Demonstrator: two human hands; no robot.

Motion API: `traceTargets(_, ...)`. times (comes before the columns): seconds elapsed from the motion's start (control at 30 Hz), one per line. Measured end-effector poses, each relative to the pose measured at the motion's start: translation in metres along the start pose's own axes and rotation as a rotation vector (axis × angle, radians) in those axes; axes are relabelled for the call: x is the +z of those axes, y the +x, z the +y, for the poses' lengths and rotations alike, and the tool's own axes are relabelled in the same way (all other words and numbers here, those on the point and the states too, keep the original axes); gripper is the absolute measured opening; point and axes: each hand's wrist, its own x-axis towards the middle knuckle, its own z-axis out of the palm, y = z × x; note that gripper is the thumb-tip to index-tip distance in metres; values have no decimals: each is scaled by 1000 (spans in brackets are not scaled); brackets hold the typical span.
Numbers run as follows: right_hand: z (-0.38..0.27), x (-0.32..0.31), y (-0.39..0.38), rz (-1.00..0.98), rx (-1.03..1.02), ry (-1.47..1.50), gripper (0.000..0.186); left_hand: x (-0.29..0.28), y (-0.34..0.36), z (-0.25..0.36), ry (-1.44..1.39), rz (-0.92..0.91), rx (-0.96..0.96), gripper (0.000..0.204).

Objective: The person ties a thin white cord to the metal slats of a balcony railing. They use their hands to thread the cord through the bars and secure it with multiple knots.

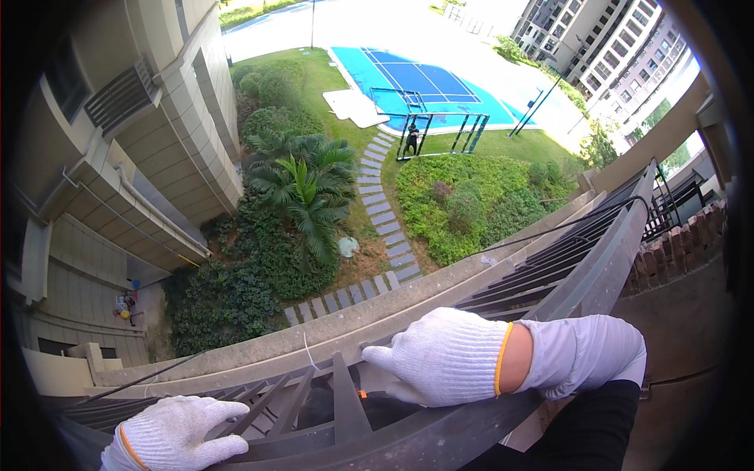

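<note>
My left hand [177,433], in a white knitted glove with a yellow cuff edge, lies at the dark metal railing [352,412], thumb and forefinger apart at its bars. My right hand [444,355], gloved alike, reaches over the top rail. Its forefinger stretches left and stands apart from the thumb; its other fingers are mostly hidden, and I see nothing held. Below it, behind the bars, is a black thing with a small orange part [363,394], too covered to name. A thin white tie [309,351] sticks up from the railing between my hands.
A concrete ledge [345,326] runs outside the railing, with a black cable [550,228] along it. Far below are shrubs [463,208], a palm [302,188], a stepping-stone path [377,204] and a blue court [416,78]. A beige building wall [141,204] rises at left.
</note>
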Motion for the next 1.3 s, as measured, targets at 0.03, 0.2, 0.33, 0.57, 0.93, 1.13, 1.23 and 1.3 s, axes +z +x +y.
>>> traceTargets(0.03, 0, 0, 0, 2, -1, 0, 47, 0, 0, 0, -1, -2, -1, 74)
traceTargets(0.2, -1, 0, 1, -3, 9, 3, 47, 0, 0, -2, 9, -5, -5, 75)
traceTargets(0.33, -1, 0, 1, 12, -3, -2, 47, 0, -1, -2, 14, 1, 0, 75)
traceTargets(0.57, -1, 0, 1, -3, 0, 8, 44, 0, 0, -1, 10, -1, 10, 74)
traceTargets(0.93, 1, 0, -1, 10, -11, -3, 45, 2, 1, -1, 18, 12, 13, 73)
traceTargets(1.13, -1, -8, 1, -106, 3, -47, 56, 2, 1, -1, 18, 13, 9, 73)
traceTargets(1.23, -1, -12, 3, -175, 20, -61, 64, 3, 1, -1, 6, 12, -1, 74)
traceTargets(1.3, -1, -12, 3, -183, 23, -59, 65, 3, 1, -1, 10, 14, -4, 74)
